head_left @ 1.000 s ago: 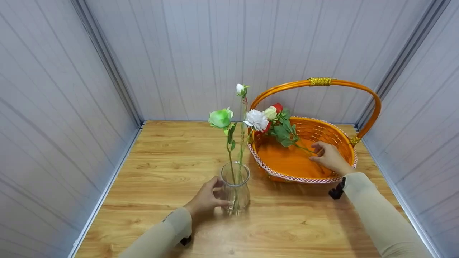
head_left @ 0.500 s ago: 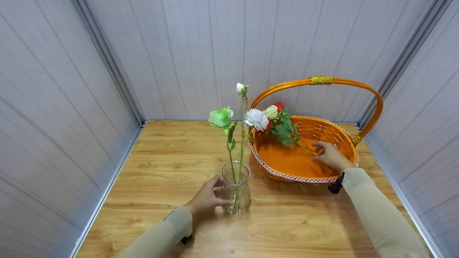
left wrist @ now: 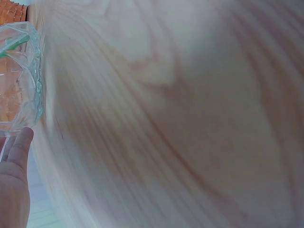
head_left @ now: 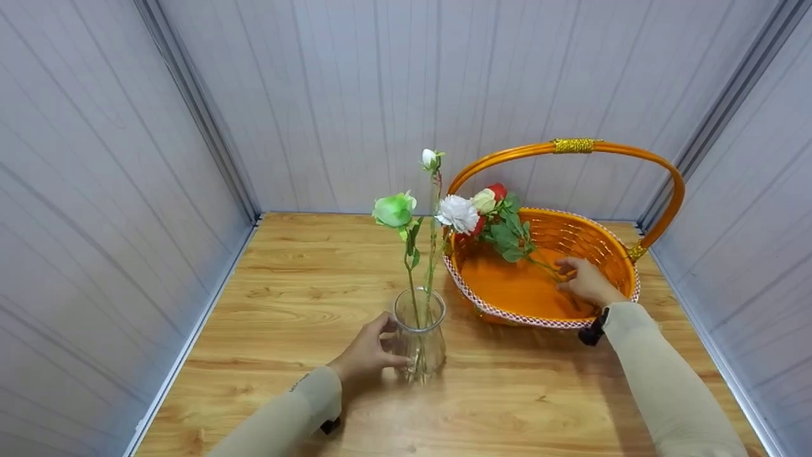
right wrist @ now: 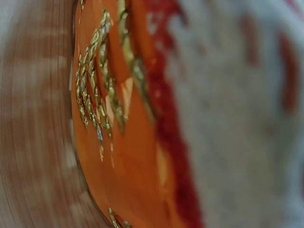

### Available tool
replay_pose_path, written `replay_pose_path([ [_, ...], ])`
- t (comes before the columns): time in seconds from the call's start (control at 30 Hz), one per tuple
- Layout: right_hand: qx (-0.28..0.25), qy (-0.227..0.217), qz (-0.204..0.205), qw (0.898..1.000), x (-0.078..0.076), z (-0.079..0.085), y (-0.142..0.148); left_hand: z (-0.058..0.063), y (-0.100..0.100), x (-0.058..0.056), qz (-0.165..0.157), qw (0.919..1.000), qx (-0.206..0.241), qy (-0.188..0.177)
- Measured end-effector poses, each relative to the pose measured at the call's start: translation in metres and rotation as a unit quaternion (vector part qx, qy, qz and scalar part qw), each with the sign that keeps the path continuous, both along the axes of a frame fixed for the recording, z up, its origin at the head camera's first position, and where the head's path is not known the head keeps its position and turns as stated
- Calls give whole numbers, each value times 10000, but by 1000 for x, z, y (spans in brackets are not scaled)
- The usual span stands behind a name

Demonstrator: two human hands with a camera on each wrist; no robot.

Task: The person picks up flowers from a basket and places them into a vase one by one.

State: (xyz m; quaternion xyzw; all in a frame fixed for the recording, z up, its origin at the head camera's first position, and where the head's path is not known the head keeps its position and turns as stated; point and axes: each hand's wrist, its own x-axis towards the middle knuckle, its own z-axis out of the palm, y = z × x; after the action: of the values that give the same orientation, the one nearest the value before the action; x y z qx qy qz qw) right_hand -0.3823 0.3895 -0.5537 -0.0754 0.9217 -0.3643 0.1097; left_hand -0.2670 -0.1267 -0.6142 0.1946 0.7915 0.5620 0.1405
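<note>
A clear glass vase (head_left: pixel 420 346) stands on the table, held at its left side by the fingers and thumb of my left hand (head_left: pixel 368 352). Rising from it are a green rose (head_left: pixel 394 211), a white bud (head_left: pixel 430 158) and a thin stem leading towards a white carnation (head_left: pixel 458 214). Inside the orange basket (head_left: pixel 507 292), my right hand (head_left: pixel 587 282) pinches a leafy flower stem (head_left: pixel 542 264) near its lower end. Red and cream roses (head_left: pixel 484 201) lie at that stem's far end; overlap hides which bloom it bears. The left wrist view catches the vase's base beside my fingers.
The basket's tall arched handle (head_left: pixel 574 146) rises above the right hand. Its braided rim (head_left: pixel 520 318) lies close under the right wrist. Panelled walls (head_left: pixel 330 114) enclose the wooden table (head_left: pixel 292 273) at the back and both sides.
The head view has shifted slightly. My right hand stays at the stem inside the basket with only tiny movement. The left hand and vase hold still.
</note>
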Motion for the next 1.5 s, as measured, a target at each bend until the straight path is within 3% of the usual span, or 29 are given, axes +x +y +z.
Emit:
replay_pose_path([
  [0.7,-101,68,-25,9999,-1,-9,0,-1,2,1,132,9996,129,-209],
  [1.0,67,8,234,9997,-2,-14,1,0,1,1,70,9995,212,-211],
  [1.3,-36,17,83,10000,-4,-11,-2,-2,1,1,76,9994,259,-215],
  [1.5,-627,-94,-288,9976,-2,-5,-3,-2,1,1,85,9994,238,-231],
])
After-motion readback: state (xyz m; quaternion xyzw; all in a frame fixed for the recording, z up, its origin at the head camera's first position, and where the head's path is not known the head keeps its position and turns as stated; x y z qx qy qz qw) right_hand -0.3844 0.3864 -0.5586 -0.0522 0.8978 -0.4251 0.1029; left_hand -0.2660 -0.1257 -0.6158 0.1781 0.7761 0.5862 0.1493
